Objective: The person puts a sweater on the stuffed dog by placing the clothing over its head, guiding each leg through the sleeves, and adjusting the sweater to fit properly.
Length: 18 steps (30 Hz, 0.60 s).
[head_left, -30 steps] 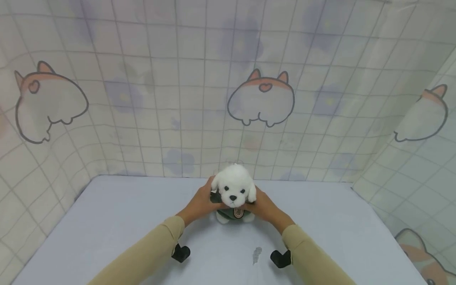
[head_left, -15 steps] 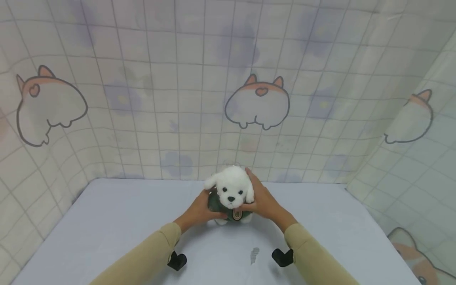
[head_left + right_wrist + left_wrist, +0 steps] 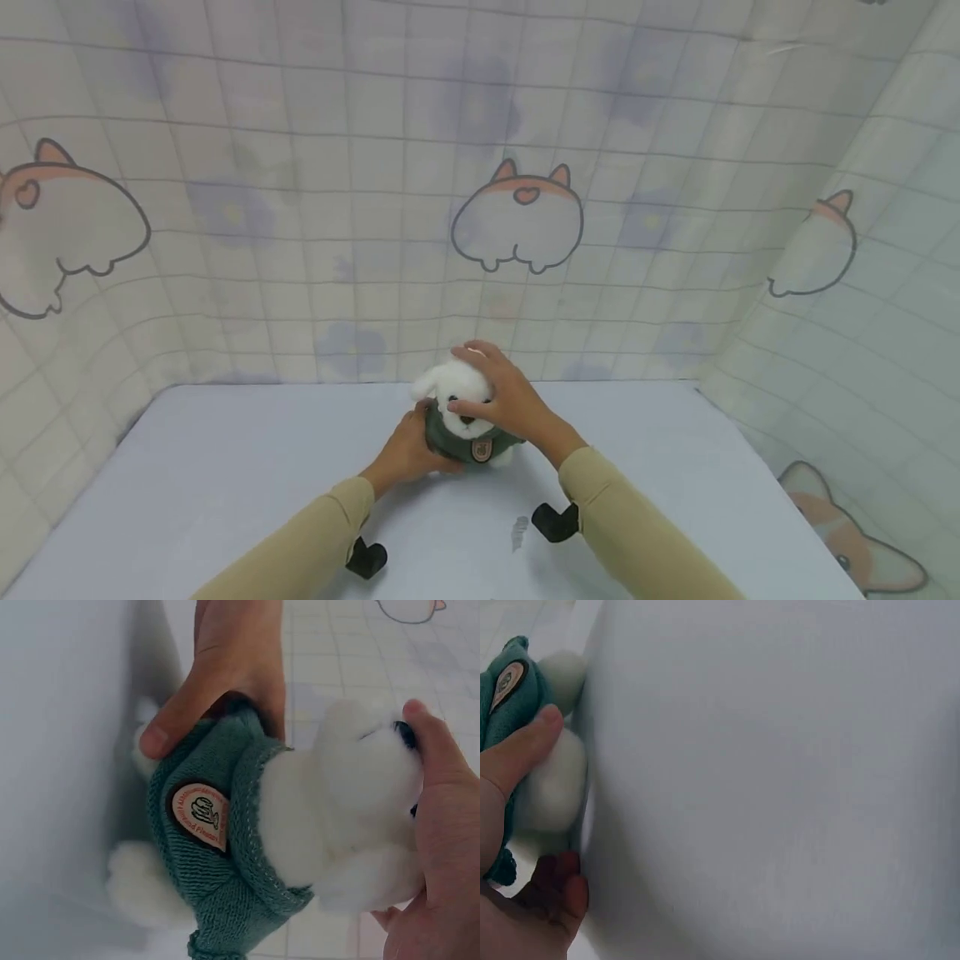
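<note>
A white plush dog (image 3: 452,385) in a green knitted sweater (image 3: 452,439) sits on the pale table (image 3: 225,467) near the back wall. My left hand (image 3: 409,447) grips its body from the left, thumb across the sweater front. My right hand (image 3: 504,397) curls over the top and right side of its head, hiding most of the face. In the right wrist view the sweater (image 3: 225,877) with a round badge (image 3: 201,814) sits between the left hand (image 3: 232,667) and the right hand (image 3: 442,825). In the left wrist view my thumb (image 3: 517,757) presses a white paw (image 3: 551,787).
Cloth walls (image 3: 300,208) printed with a grid and corgi shapes enclose the table at the back and both sides. Black wrist mounts (image 3: 366,557) (image 3: 555,521) hang under my sleeves. A small grey smudge (image 3: 519,532) marks the table between my forearms.
My right hand has climbed from the dog's side up over its head. The left hand has kept its grip on the body. The dog has shifted slightly left and its face is now covered.
</note>
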{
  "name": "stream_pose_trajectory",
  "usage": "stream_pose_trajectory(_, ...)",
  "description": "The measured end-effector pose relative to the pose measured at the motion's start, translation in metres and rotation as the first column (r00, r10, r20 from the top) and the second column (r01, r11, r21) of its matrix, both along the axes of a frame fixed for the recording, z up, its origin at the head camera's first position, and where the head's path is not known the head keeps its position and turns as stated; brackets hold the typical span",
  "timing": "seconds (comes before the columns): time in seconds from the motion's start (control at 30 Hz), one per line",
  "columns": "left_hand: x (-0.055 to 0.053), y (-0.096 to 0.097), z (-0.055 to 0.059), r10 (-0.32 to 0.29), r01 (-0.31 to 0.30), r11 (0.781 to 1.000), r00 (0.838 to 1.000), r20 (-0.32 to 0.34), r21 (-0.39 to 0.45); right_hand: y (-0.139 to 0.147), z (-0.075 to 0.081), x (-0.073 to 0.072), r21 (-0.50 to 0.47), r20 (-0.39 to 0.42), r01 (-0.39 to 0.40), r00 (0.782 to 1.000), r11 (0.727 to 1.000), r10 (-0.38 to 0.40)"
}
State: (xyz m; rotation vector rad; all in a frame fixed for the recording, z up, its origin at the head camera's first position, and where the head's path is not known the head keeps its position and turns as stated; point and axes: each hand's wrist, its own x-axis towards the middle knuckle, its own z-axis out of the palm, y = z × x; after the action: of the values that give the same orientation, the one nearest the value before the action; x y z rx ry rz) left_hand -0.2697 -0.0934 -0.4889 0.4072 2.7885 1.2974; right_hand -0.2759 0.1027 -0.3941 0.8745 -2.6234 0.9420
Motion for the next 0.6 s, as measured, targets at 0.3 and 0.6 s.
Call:
stream_pose_trajectory(0.3, 0.004, 0.015, -0.002, 0.054, -0.053, 0.995, 0.998, 0.009, -0.082, 0.009, 0.000, 0.002, -0.028, 0.020, 0.049, 0.999, 0.998, -0.048)
stream_pose_trajectory(0.6, 0.004, 0.019, 0.002, 0.068, -0.076, 0.992, 0.995, -0.078, -0.102, 0.030, 0.004, 0.007, -0.053, 0.051, 0.127, 0.991, 0.990, -0.124)
